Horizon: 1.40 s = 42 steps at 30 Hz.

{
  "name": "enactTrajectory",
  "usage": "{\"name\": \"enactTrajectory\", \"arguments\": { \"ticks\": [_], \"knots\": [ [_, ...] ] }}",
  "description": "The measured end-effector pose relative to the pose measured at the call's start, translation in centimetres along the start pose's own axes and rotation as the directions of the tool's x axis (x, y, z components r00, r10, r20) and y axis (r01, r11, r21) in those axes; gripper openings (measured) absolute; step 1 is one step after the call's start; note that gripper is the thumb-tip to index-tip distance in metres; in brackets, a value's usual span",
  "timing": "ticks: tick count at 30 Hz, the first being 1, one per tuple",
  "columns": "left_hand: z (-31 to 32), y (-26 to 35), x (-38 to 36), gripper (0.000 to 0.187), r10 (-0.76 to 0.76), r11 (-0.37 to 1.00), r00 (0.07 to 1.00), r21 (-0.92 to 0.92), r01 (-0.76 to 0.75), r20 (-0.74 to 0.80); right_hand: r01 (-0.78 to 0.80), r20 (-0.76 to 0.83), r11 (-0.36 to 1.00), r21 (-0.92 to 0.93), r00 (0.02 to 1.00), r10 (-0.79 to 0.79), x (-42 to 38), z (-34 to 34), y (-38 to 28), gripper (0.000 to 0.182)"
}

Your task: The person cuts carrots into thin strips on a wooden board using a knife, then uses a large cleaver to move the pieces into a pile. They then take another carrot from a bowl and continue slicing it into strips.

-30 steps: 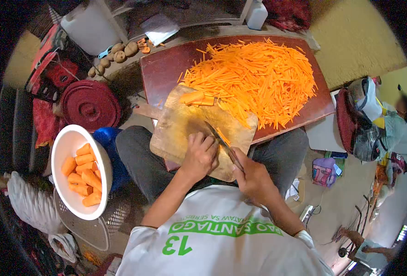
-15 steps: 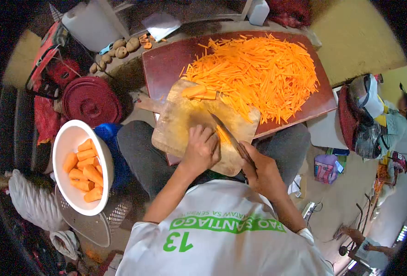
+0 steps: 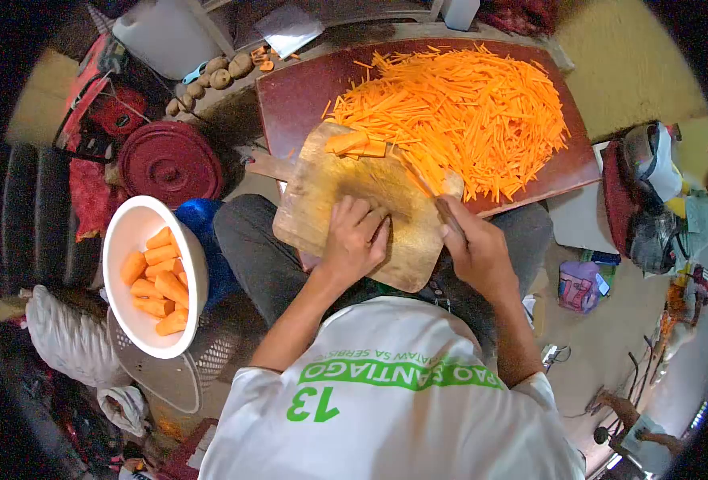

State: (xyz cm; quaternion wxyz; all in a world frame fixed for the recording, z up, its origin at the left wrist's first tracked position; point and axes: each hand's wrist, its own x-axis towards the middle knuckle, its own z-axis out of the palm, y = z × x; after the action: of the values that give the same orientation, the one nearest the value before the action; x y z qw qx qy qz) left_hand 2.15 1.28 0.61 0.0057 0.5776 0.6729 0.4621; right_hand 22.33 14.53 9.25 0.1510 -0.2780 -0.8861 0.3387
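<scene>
A wooden cutting board [image 3: 310, 212] lies across the person's lap, against a reddish-brown board [image 3: 290, 104]. My left hand [image 3: 356, 240] rests on it with fingers curled and no carrot showing in them. The knife [image 3: 452, 218] is in my right hand [image 3: 480, 250], at the cutting board's right edge. Its blade points up and left beside freshly cut strips [image 3: 424, 166], which touch the large heap of carrot strips [image 3: 466, 112]. Thicker carrot pieces [image 3: 356, 145] lie at the cutting board's top edge.
A white basin [image 3: 114, 292] with several peeled carrots [image 3: 160, 272] stands at the left. Behind it is a dark red lid [image 3: 170, 166]. Several round brown vegetables [image 3: 220, 78] lie at the upper left. A purple bag [image 3: 580, 286] sits on the floor at the right.
My right hand and the knife have moved up and right. The strips beside my left hand are now at the heap's edge. My left hand remains on the cutting board. The whole view has shifted slightly.
</scene>
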Motion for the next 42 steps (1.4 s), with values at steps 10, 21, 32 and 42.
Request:
{"name": "enactTrajectory", "arguments": {
  "ticks": [10, 21, 32, 42],
  "knots": [
    [-4.3, -4.6, 8.4, 0.047, 0.016, 0.895, 0.996, 0.444, -0.053, 0.086, -0.186, 0.158, 0.962, 0.199, 0.975, 0.156, -0.7, 0.0, -0.6, 0.047],
    [-3.6, -7.8, 8.9, 0.039, -0.179, 0.959, 0.978, 0.241, 0.151, 0.102, -0.218, 0.17, 0.955, 0.202, 0.968, 0.185, -2.1, 0.6, -0.2, 0.05],
    [-2.5, -1.8, 5.3, 0.034, -0.33, 0.932, 0.944, 0.155, 0.327, -0.005, -0.178, 0.081, 0.964, 0.199, 0.983, 0.165, -2.8, 0.9, 0.3, 0.047],
    [1.3, 2.6, 0.4, 0.035, -0.32, 0.946, 0.925, 0.019, 0.323, 0.204, -0.216, 0.192, 0.932, 0.291, 0.967, 0.165, -1.5, 0.7, 0.4, 0.052]
  ]
}}
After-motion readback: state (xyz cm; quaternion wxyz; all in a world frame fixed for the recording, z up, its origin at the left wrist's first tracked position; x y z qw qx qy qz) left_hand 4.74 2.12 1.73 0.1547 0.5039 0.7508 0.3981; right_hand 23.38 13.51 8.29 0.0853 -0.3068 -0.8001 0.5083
